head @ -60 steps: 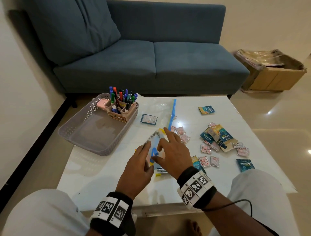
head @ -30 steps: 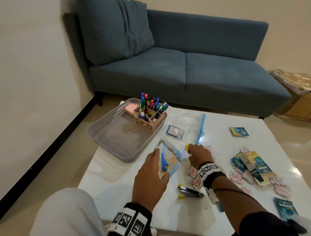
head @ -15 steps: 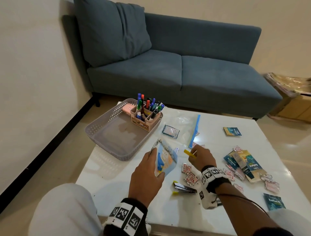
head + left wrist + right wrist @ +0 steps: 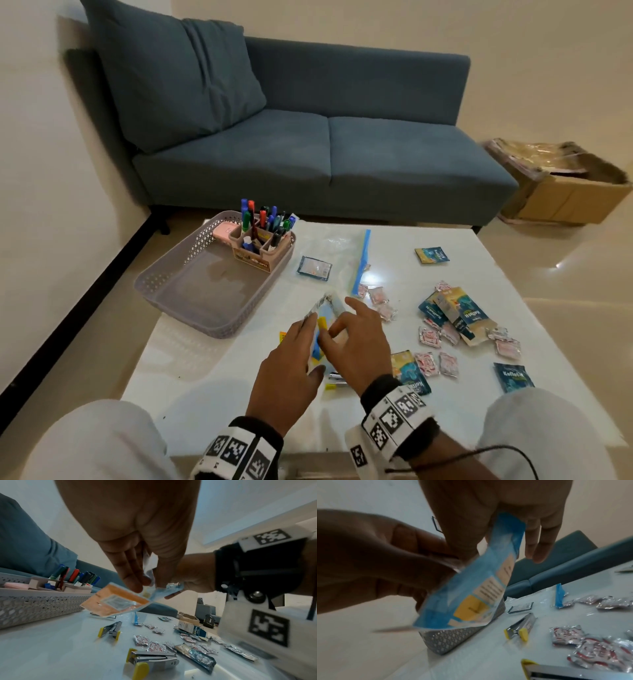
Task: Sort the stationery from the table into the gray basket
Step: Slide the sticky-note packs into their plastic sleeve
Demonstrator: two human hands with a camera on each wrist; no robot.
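Observation:
Above the middle of the white table (image 4: 205,370), both hands hold one flat plastic packet (image 4: 325,308). It is blue with a yellow label (image 4: 471,595) and has an orange back (image 4: 116,601). My left hand (image 4: 303,346) pinches its left edge between thumb and fingers. From the right, my right hand (image 4: 349,329) pinches its top edge. Left of the hands, the gray basket (image 4: 191,301) holds a pen organizer (image 4: 262,243) and a pink item (image 4: 224,233). Two yellow-ended staplers (image 4: 111,629) (image 4: 152,660) lie on the table under the hands.
Foil sachets (image 4: 428,363), blue packets (image 4: 513,377) and a small carton (image 4: 462,315) are scattered over the table's right half. A clear zip bag with a blue strip (image 4: 361,263) and a small dark packet (image 4: 313,269) lie beyond the hands. A blue sofa (image 4: 325,154) stands behind.
My right hand, which held a small yellow piece over the table to the right, has come back to the packet. The left hand has kept its hold. The head view has shifted right.

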